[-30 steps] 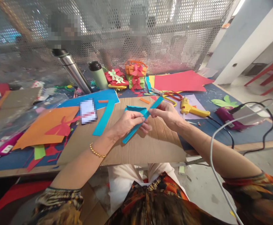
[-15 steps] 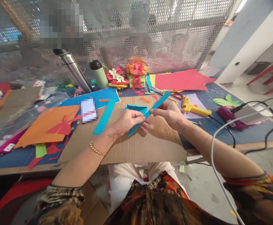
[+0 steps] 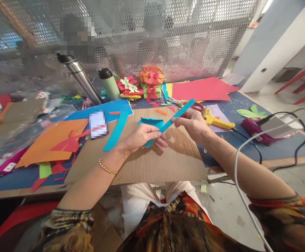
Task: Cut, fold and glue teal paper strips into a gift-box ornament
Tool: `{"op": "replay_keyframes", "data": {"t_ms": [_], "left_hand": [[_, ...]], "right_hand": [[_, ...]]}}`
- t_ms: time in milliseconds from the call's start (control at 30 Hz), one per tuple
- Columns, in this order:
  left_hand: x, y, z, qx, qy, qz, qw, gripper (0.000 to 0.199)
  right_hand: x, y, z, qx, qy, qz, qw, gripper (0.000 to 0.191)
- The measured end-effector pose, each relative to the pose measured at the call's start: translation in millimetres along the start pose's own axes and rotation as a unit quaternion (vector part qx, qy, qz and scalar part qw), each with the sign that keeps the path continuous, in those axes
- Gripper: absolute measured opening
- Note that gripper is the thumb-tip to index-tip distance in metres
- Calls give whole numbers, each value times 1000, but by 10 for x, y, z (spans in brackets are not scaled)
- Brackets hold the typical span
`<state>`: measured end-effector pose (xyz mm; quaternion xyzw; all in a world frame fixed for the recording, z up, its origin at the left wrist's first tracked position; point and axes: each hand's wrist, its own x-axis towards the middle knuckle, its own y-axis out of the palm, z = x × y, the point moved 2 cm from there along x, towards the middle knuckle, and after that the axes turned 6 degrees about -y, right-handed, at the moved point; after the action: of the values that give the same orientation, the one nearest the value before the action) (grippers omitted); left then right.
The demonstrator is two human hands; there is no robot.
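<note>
A narrow blue paper strip [image 3: 180, 113] slants up to the right between my two hands. My left hand [image 3: 145, 135] pinches its lower part between thumb and fingers. Farther up, my right hand [image 3: 190, 123] grips the same strip with thumb and forefinger. Just behind my left hand, a small blue folded paper piece [image 3: 151, 121] with a scalloped edge rests on the cardboard sheet [image 3: 142, 168]; my hand partly hides it. Another, wider blue paper strip [image 3: 116, 132] lies flat on the cardboard, left of my hands.
A yellow glue gun [image 3: 218, 122] and scissors [image 3: 198, 105] lie at the right. Behind stand decorated paper boxes [image 3: 151, 82], a green bottle [image 3: 110, 85] and a steel flask [image 3: 80, 78]. Orange paper [image 3: 50, 143] and a phone [image 3: 98, 124] lie left. A white cable [image 3: 238, 182] hangs near my right arm.
My right hand has shifted slightly right along the strip, and the strip's lower end has moved up a little. The left hand's fingers beneath the strip have shifted slightly.
</note>
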<state>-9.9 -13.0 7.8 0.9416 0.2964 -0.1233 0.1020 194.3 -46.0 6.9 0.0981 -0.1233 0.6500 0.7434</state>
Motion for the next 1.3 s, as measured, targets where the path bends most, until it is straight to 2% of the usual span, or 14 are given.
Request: {"op": "replay_keyframes", "data": {"t_ms": [100,367,733,900,1033,1133,1300], "left_hand": [[-5,-20,-21,3,2,9,1000,30],[-23,-45,-41,22,-4,-9,1000,25],[-10,-95,-12,23,-3,-7,1000,26],[-23,-97,-25,33,-5,1,999,28],[-34,-78,-42,27,3,-1,1000,42],[-21,-50,-33,21,21,-6,1000,51],[2,-38,4,25,21,-23,999,44]], "right_hand": [[-3,-1,15,13,4,-9,1000,23],[37,-95,54,5,-22,-46,999,18],[35,-166,79,6,-27,-59,998,17],[44,-187,68,10,-30,-47,998,18],[43,-167,44,16,-26,-44,999,19],[26,-105,27,13,-13,-15,1000,21],[2,-28,3,15,8,15,1000,25]]}}
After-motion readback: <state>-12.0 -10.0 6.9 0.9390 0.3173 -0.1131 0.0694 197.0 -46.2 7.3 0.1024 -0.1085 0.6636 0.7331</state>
